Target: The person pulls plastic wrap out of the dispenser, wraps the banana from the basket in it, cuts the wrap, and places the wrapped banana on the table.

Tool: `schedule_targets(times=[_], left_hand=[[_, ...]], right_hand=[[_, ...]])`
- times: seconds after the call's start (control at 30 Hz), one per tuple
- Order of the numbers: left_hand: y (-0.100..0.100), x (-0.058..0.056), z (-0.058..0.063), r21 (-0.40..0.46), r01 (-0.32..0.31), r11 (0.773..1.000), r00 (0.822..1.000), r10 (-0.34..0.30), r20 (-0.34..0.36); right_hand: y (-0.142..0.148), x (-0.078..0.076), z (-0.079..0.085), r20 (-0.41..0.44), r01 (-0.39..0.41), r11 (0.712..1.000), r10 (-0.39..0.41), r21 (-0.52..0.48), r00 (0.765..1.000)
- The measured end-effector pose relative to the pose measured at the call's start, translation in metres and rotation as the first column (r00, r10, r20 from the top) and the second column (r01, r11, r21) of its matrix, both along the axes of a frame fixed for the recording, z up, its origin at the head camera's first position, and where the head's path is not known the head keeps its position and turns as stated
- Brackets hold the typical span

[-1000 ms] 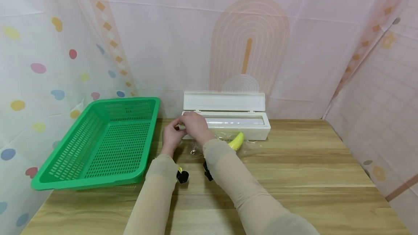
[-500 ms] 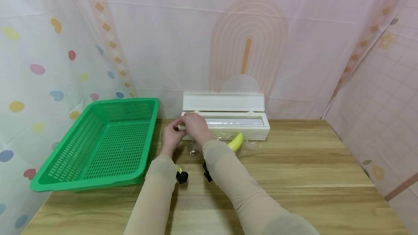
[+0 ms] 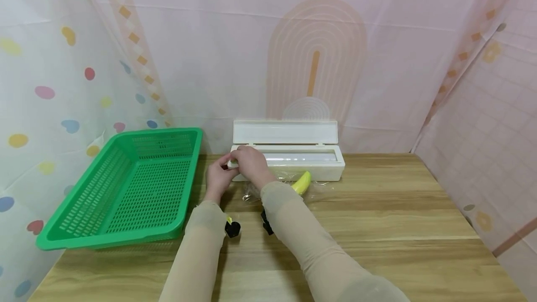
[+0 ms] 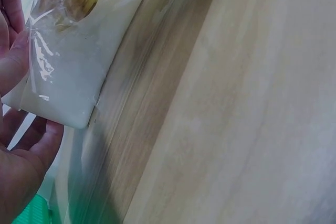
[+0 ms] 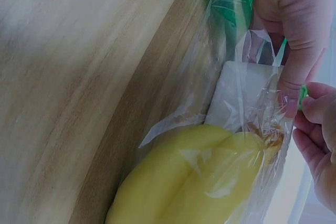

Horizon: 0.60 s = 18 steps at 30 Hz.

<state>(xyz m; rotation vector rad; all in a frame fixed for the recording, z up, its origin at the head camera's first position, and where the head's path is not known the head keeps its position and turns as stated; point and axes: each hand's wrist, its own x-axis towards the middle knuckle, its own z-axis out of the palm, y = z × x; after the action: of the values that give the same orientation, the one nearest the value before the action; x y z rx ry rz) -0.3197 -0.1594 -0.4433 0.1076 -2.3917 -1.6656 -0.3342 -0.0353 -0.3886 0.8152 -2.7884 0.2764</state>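
Note:
At the back of the table lies a white cling film box (image 3: 308,172), lid up. My left hand (image 3: 218,178) holds its left end, thumb on top and fingers around the end. At the same end, my right hand (image 3: 251,162) pinches a small green slider (image 5: 302,97), largely covered by fingertips; in the head view the two hands meet there. Clear cling film (image 5: 184,111) hangs from the box front and drapes over yellow bananas (image 5: 168,182), their brown stem end against the box. In the head view my right forearm partly hides the bananas.
A green perforated basket (image 3: 190,190) stands on the left, close to my left hand. The raised lid (image 3: 285,132) is near the patterned curtain (image 3: 209,59) behind. Black wrist devices (image 3: 232,229) sit beneath both forearms. Wooden table (image 3: 398,227) extends to the right.
The head view has shifted slightly, so the scene sits a little further left and lower. Both hands keep their places at the left end of the box.

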Motion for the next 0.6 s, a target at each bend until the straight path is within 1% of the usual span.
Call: schedule_targets(times=[0.4,0.6], left_hand=[[-0.0020,-0.0005,0.0001,-0.004,-0.002,1.000,1.000,0.002,-0.005],[-0.0011,-0.0007,-0.0002,0.013,0.004,1.000,1.000,-0.004,-0.002]], right_hand=[[-0.0037,0.0030,0.0002,0.017,0.021,1.000,-0.022,0.021,1.000],[-0.0027,0.0031,-0.0016,0.024,0.031,0.999,-0.032,0.014,0.999]])
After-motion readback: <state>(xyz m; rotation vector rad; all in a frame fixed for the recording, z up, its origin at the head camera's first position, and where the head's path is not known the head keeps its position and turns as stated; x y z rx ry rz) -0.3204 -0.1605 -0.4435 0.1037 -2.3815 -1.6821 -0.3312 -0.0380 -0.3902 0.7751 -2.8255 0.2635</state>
